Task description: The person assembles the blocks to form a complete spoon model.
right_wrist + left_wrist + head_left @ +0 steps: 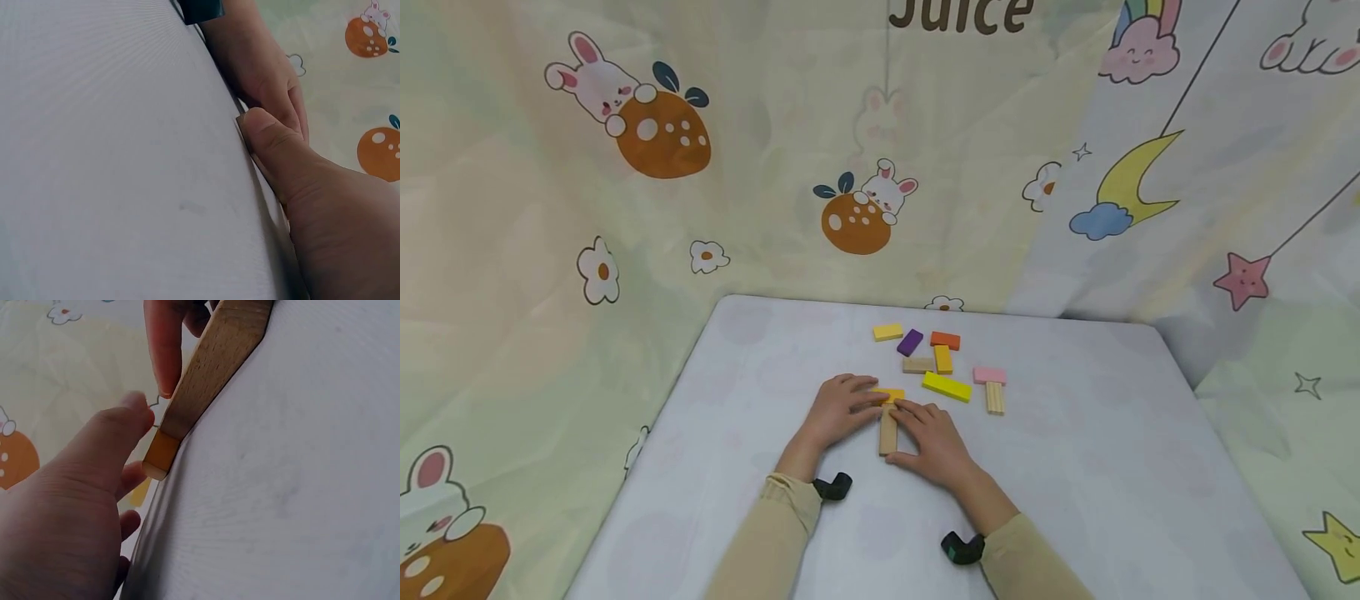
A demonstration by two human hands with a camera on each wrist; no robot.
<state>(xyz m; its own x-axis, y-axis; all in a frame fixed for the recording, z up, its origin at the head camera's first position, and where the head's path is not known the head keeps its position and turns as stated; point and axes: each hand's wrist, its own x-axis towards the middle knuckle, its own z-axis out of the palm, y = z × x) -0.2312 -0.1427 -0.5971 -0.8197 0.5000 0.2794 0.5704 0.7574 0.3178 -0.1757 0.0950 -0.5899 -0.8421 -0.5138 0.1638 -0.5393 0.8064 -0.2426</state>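
Note:
A plain wooden block [888,432] lies lengthwise on the white table, its far end against an orange block [891,395] set crosswise. My left hand [844,410] is at the left of both, fingers stretched to the orange block. In the left wrist view its thumb [103,440] stands apart from the orange block's end [162,453], with a fingertip close behind. My right hand [936,442] holds the wooden block from the right, thumb at its near end and fingers by its far end. The right wrist view shows the thumb [262,125] pressed to the block's end.
Beyond my hands lie a yellow block [887,332], a purple block [910,342], a red-orange block [945,341], a tan block [917,365], another orange block [943,359] and a lime block [946,387]. To the right, a pink block [989,376] touches upright-laid wooden pieces [995,398].

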